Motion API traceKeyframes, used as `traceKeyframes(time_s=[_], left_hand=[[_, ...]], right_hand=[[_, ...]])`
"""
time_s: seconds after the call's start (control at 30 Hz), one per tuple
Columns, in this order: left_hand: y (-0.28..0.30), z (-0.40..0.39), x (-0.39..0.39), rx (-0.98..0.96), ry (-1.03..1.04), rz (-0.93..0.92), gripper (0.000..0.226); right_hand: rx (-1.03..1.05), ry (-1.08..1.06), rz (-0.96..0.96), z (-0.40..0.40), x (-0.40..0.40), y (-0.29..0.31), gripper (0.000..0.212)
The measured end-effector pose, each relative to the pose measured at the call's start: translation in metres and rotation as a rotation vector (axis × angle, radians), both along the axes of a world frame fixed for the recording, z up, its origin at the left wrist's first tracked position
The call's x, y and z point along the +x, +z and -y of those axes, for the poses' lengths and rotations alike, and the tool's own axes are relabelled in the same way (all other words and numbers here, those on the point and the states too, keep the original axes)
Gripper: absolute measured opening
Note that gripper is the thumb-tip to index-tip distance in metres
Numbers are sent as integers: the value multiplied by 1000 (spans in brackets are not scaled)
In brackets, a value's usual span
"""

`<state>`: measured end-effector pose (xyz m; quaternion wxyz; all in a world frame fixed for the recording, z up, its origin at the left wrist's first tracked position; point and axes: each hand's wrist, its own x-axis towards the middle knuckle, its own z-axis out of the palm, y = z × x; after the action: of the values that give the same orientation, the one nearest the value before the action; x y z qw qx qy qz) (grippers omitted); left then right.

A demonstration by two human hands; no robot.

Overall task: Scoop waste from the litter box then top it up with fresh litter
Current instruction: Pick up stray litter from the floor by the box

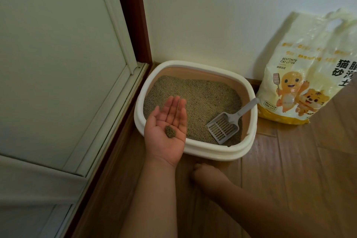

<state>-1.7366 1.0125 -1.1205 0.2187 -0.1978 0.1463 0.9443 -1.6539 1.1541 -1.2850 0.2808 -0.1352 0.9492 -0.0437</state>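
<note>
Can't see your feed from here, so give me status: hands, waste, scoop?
Left hand open, palm up, waste clump resting on it. Right hand low by the litter box, grip unclear. Scoop lying in the litter, untouched.

box (249, 91) top open | scoop (224, 128) blocks R corner | bag (301, 83) R | wall behind

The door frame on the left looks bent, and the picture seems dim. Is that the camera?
Head view: yes, the wide-angle lens bows the white door frame; soft, dim, greenish light; faint glare on the glossy yellow-and-white litter bag; the slotted grey plastic scoop stays sharp.
</note>
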Motion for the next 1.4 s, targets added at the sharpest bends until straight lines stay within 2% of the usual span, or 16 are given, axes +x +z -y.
traceKeyframes(time_s=[0.07, 0.13, 0.27, 0.33, 0.43, 0.6, 0.67, 0.77, 0.83, 0.93, 1.0, 1.07, 1.13, 1.2, 1.4], left_hand=[[-1, 2, -2, -4, 23, 1, 43], [-1, 6, -5, -3, 67, -3, 41], [-5, 10, -7, -20, 178, -7, 41], [-11, 7, -7, -64, 179, -7, 41], [-16, -2, -3, -86, 109, -7, 43], [-10, -9, 0, 32, 32, -14, 46], [-8, -8, 0, 13, 67, -9, 43], [-7, -4, 1, -34, 163, 18, 37], [-7, -2, 2, 0, 189, 26, 36], [-7, -2, 1, 20, 167, 28, 34], [-6, -2, 0, 13, 161, 29, 33], [-6, -2, 0, 22, 166, 30, 34], [-7, 0, -1, 34, 170, 33, 34], [-8, 1, -1, 30, 163, 36, 34], [-8, 5, -3, 20, 169, 38, 35]], right_hand=[[-90, 1, -69, 3, -6, 22, 22], [-272, -10, -219, 7, -12, 52, 20], [-637, -188, -559, 11, -31, 122, 19], [-755, -252, -694, 13, -41, 152, 20], [-737, -174, -701, 16, -54, 178, 27], [-677, -19, -727, 19, -64, 179, 28], [-758, -67, -760, 17, -61, 174, 27], [-896, -255, -817, 8, -48, 162, 13], [-817, -258, -710, 0, -37, 143, 13], [-468, -55, -374, -8, -20, 95, 18], [-310, -5, -164, -10, -9, 61, 22], [-204, -59, -14, -12, -1, 33, 42], [-99, -116, 53, -13, 4, 15, 66], [-24, -132, 91, -13, 4, 7, 77], [44, -133, 147, -15, -1, -6, 80]])
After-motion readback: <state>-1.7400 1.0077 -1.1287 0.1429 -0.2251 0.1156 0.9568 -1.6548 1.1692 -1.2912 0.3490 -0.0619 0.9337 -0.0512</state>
